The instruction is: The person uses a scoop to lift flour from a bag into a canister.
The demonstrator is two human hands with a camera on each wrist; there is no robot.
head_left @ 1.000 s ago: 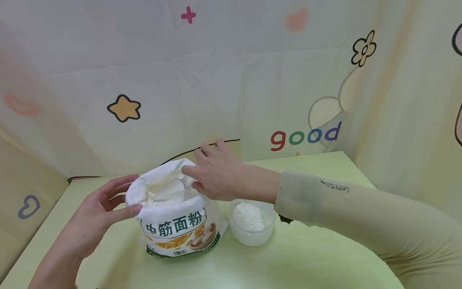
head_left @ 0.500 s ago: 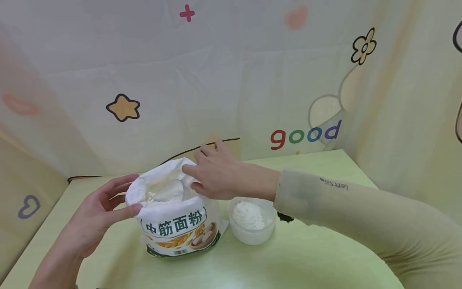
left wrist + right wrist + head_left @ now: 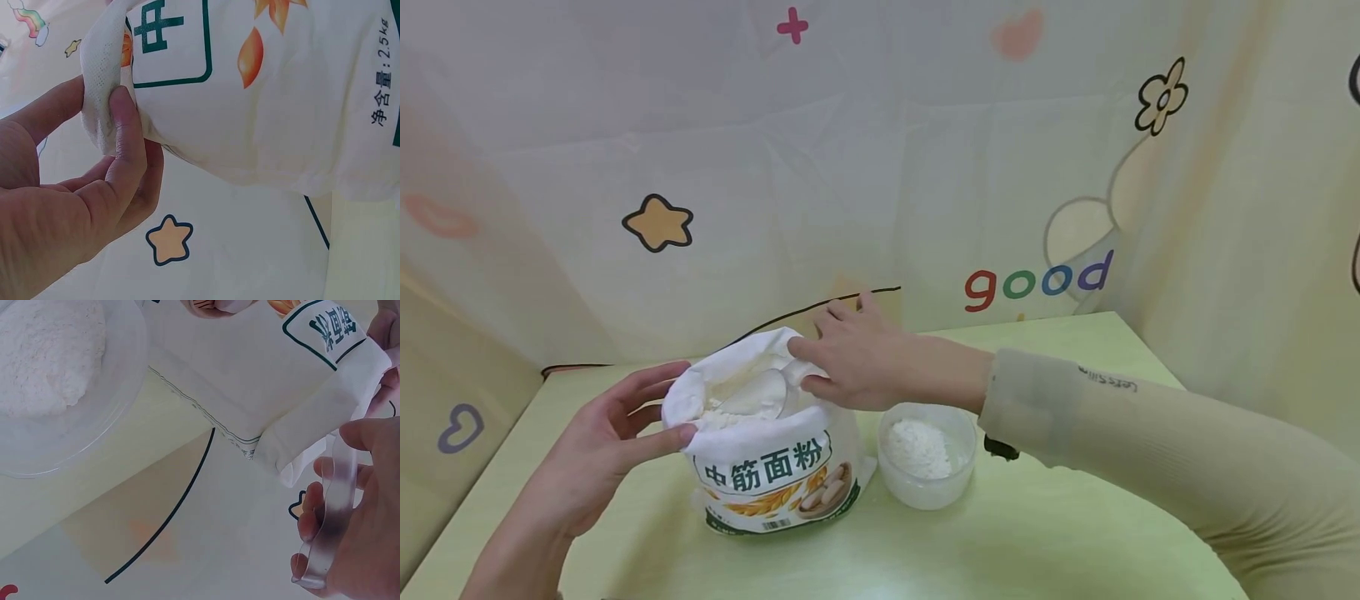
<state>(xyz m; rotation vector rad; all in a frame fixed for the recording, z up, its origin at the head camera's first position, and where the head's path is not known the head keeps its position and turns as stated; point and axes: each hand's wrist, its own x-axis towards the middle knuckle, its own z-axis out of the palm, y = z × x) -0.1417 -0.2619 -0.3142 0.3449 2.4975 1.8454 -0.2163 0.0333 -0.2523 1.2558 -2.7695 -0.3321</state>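
Note:
An upright white flour bag (image 3: 760,496) with its top rolled down stands on the table, flour inside. My left hand (image 3: 598,442) pinches the folded rim at its left side; in the left wrist view the thumb and fingers (image 3: 130,134) lie on either side of the fold. Over the bag's right rim, my right hand (image 3: 861,360) grips a clear scoop. The bowl of that scoop (image 3: 762,393) sits in the bag mouth, against the flour. Its clear handle (image 3: 340,500) runs along the palm in the right wrist view, fingers curled round it.
A translucent round bowl (image 3: 925,493) partly filled with flour (image 3: 917,447) stands close to the bag's right side, below the right forearm. The pale green table (image 3: 1037,533) ends at a printed cloth backdrop (image 3: 850,183) behind and at both sides.
My right hand has shifted slightly to the right, the scoop with it. The left hand keeps its pinch on the rim, and the bag and bowl stay in place.

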